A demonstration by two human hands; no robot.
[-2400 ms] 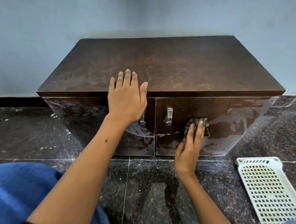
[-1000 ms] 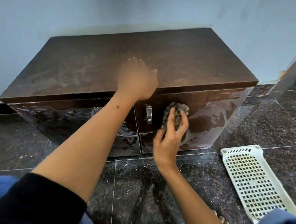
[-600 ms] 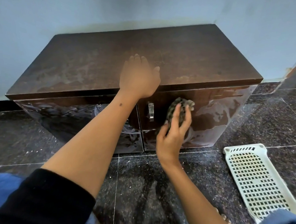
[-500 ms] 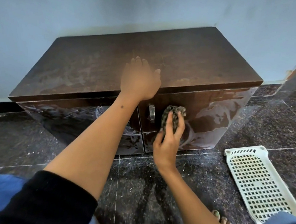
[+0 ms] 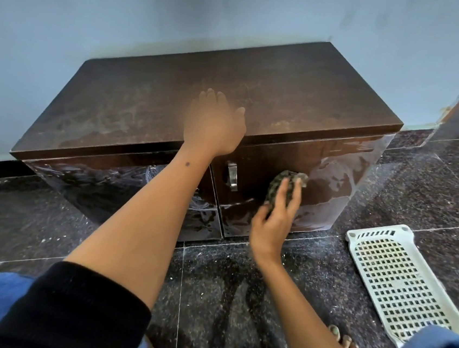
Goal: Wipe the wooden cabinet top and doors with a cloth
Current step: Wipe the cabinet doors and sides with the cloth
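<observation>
A low dark wooden cabinet stands against the wall, its dusty top [image 5: 287, 95] streaked. My left hand [image 5: 213, 124] rests flat on the top's front edge, fingers straight. My right hand [image 5: 272, 223] presses a bunched mottled cloth [image 5: 278, 182] against the right door [image 5: 335, 179] with straight fingers, just right of the metal handle [image 5: 232, 175]. The right door shows wet smears. My left forearm crosses in front of the left door [image 5: 108, 183] and hides its handle.
A white perforated plastic tray [image 5: 390, 278] lies on the dark speckled floor at the right. My bare toes [image 5: 346, 345] show near the bottom right. A pale blue wall [image 5: 183, 4] backs the cabinet, and another wall corner juts out at the far right.
My right hand has rubbed the cloth around on the right door, up, down toward the handle, then a little right again. My left hand stays on the top edge. The view has shifted slightly.
</observation>
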